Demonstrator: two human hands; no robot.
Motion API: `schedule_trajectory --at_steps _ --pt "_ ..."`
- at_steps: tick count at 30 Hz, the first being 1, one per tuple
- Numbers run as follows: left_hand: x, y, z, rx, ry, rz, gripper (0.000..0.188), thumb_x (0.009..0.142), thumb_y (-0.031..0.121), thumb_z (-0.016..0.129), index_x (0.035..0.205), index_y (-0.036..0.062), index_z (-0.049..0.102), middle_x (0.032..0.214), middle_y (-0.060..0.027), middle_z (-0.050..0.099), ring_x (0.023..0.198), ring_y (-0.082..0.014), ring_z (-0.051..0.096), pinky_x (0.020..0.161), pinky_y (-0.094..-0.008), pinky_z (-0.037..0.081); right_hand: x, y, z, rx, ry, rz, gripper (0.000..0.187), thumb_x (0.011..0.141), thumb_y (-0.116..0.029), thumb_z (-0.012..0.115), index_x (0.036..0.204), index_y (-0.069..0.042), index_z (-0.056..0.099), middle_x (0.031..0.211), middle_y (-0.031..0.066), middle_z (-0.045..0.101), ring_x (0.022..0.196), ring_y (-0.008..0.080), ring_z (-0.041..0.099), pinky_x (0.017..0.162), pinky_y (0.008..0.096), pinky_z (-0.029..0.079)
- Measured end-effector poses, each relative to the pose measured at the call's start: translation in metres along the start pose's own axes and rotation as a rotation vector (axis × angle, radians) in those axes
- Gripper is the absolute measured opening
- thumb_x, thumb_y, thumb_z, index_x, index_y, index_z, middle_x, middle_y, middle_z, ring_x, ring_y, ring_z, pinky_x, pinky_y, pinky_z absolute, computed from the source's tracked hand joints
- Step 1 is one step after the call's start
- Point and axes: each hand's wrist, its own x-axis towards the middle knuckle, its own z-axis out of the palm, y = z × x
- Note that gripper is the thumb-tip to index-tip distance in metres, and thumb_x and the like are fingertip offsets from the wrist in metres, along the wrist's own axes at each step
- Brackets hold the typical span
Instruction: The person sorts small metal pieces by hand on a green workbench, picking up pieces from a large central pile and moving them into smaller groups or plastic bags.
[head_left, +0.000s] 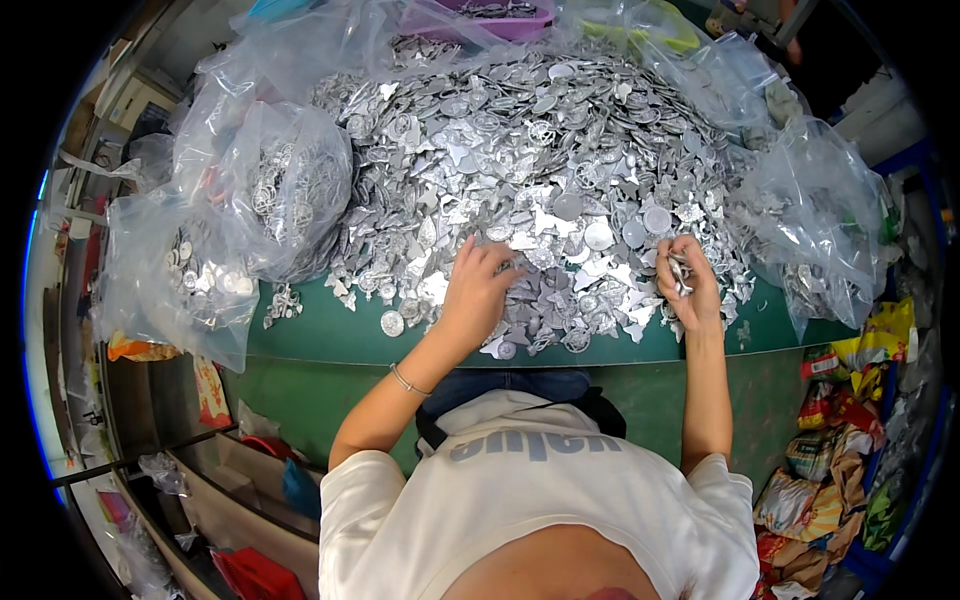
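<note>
A broad heap of silver-coloured metal charms (540, 215) covers the green tabletop (300, 340). At the heap's near side is my left hand (478, 290), a bracelet on its wrist. Its fingers are bent and drawn together over the pieces; what lies between the fingertips is hidden. Farther right my right hand (692, 285) is turned palm up, fingers curled around a few small metal charms (680, 272). Flat round discs (598, 235) and star- or butterfly-like shapes lie between the hands. One round charm (392, 323) rests near the front edge, left of my left hand.
Clear plastic bags of metal pieces stand at the left (290, 190) and right (815, 220). A purple basin (520, 28) and a yellow-green container (665, 25) sit at the back. Below left is an open drawer (250, 490); colourful packages (810, 490) are piled at lower right.
</note>
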Motion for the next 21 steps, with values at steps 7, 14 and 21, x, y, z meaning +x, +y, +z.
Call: schedule_trajectory --at_steps 7,14,21 --pt "0.006 0.024 -0.005 -0.143 0.059 -0.038 0.026 0.072 -0.001 0.06 0.097 0.0064 0.06 0.117 -0.0098 0.053 0.116 -0.0301 0.047 0.104 -0.0565 0.023 0.003 0.014 0.046 -0.609 0.134 0.172 0.02 0.091 -0.021 0.054 0.081 -0.004 0.059 0.064 0.0025 0.054 0.049 0.0081 0.047 0.04 0.02 0.032" --pt "0.016 0.027 0.004 0.142 -0.16 0.044 0.037 0.076 0.011 0.064 0.112 0.0077 0.055 0.119 -0.0076 0.052 0.117 -0.0273 0.044 0.103 -0.0572 0.023 0.014 0.036 0.066 -1.512 0.041 -0.232 0.011 0.083 -0.011 0.058 0.085 -0.001 0.062 0.061 0.0145 0.056 0.052 0.0258 0.052 0.055 0.0328 0.042" --pt "0.013 0.031 0.0 0.136 -0.115 0.003 0.032 0.075 0.006 0.063 0.106 0.0076 0.059 0.105 -0.0071 0.054 0.104 -0.0251 0.05 0.098 -0.0513 0.029 0.006 0.022 0.063 -1.46 0.055 -0.16 0.01 0.083 -0.01 0.058 0.085 -0.004 0.066 0.073 0.014 0.063 0.065 0.0308 0.06 0.059 0.0379 0.045"
